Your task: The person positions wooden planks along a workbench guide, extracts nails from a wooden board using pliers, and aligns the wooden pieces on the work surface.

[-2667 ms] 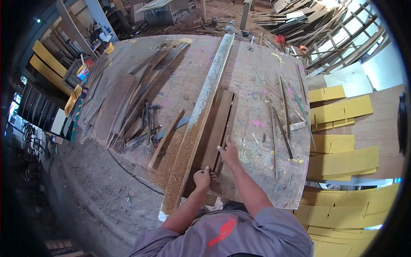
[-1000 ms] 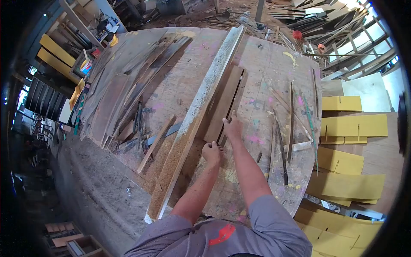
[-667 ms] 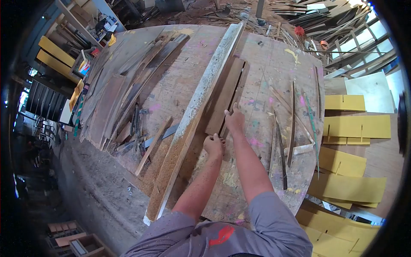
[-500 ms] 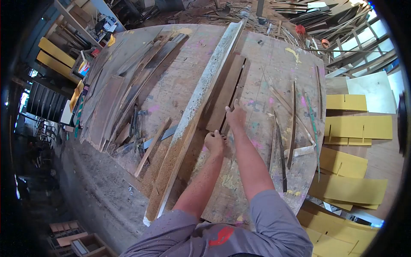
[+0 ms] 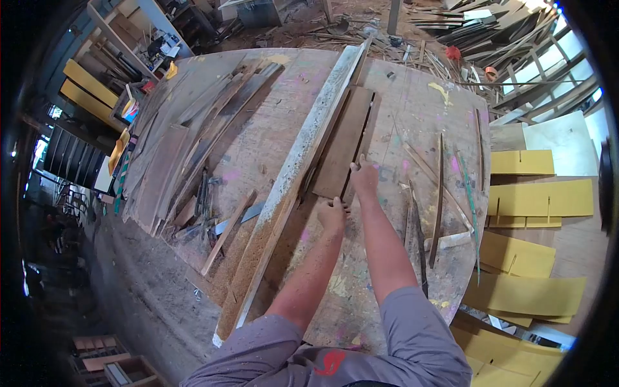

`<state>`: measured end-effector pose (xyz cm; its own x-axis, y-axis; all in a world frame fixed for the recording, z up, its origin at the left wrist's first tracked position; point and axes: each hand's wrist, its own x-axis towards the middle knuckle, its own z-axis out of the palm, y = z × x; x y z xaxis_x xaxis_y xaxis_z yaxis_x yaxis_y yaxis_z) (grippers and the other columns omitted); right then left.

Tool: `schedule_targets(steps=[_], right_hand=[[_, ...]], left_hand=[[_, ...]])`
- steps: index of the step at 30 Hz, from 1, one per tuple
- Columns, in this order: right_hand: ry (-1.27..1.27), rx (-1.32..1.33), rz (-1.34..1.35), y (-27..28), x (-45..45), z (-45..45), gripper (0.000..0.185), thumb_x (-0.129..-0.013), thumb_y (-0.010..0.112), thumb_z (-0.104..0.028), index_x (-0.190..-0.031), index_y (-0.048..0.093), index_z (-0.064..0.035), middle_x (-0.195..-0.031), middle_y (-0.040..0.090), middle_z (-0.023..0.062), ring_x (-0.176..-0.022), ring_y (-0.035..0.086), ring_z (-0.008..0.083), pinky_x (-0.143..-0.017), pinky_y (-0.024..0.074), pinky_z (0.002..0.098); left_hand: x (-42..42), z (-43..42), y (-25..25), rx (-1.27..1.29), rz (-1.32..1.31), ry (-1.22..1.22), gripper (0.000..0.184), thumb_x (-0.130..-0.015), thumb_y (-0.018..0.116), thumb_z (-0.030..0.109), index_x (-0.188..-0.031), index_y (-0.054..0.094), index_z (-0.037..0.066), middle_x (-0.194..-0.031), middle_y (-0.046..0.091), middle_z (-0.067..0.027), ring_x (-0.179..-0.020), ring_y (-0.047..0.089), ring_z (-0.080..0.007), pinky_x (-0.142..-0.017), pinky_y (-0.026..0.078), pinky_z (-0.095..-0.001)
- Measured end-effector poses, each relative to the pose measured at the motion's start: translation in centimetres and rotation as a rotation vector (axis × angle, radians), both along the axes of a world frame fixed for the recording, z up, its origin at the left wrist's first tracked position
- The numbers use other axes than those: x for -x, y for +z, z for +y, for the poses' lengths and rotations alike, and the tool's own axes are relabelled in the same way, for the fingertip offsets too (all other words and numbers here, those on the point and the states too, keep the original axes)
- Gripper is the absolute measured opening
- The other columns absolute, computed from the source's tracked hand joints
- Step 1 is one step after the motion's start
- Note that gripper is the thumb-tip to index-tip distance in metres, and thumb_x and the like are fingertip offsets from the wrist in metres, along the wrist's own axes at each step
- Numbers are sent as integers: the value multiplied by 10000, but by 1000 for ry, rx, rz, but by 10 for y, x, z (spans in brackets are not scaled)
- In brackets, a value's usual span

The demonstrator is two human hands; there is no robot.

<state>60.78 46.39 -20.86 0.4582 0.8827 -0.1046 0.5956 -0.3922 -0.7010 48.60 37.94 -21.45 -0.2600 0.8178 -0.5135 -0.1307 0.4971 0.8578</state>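
A flat brown board (image 5: pixel 343 142) lies to the right of a long beam (image 5: pixel 300 149), whose top is whitish at the far end and covered in sawdust at the near end. My left hand (image 5: pixel 332 213) has its fingers curled at the board's near end. Further up, my right hand (image 5: pixel 364 177) grips the board's right edge, along a dark strip. The board's left edge lies close beside the beam.
Dark boards (image 5: pixel 169 155) and tools (image 5: pixel 207 193) lie at the left of the worktable (image 5: pixel 258 129). Thin strips (image 5: pixel 439 200) and a pale block (image 5: pixel 448 240) lie at the right. Yellow panels (image 5: pixel 541 198) stand beyond the table's right edge.
Both hands have moved forward along the beam with the board, away from my body. The view has also shifted.
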Motion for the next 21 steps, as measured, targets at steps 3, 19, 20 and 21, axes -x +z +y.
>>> schedule_targets(steps=[3, 19, 20, 21], right_hand=[[37, -11, -34, 0, 2, -39, 604, -1008, 662, -299, -1530, 547, -20, -1204, 723, 295, -1128, 696, 463, -988, 547, 522], [96, -21, 49, 34, 228, -443, 555, -1014, 676, -251, -1483, 573, 25, -946, 701, 312, -847, 712, 484, -727, 554, 540], [106, -36, 28, 35, 244, -453, 557, -1009, 686, -239, -1485, 571, 26, -905, 696, 304, -823, 714, 473, -705, 549, 528], [107, -20, 40, 36, 260, -461, 552, -1006, 689, -232, -1478, 577, 31, -920, 699, 306, -837, 714, 474, -720, 551, 527]], left_hand=[[11, -40, 39, 29, 147, -185, 296, -1072, 637, 207, -925, 641, -51, -841, 750, -163, -634, 736, -228, -568, 617, -343], [295, -380, 55, 693, -312, -447, 289, -1101, 624, 187, -1116, 687, -95, -985, 739, -159, -835, 734, -238, -740, 619, -339], [312, -391, 54, 722, -367, -435, 288, -1101, 624, 186, -1116, 684, -96, -987, 737, -163, -843, 737, -244, -752, 625, -344], [329, -401, 52, 706, -348, -444, 286, -1102, 620, 183, -1113, 682, -95, -987, 739, -168, -849, 740, -248, -760, 627, -347]])
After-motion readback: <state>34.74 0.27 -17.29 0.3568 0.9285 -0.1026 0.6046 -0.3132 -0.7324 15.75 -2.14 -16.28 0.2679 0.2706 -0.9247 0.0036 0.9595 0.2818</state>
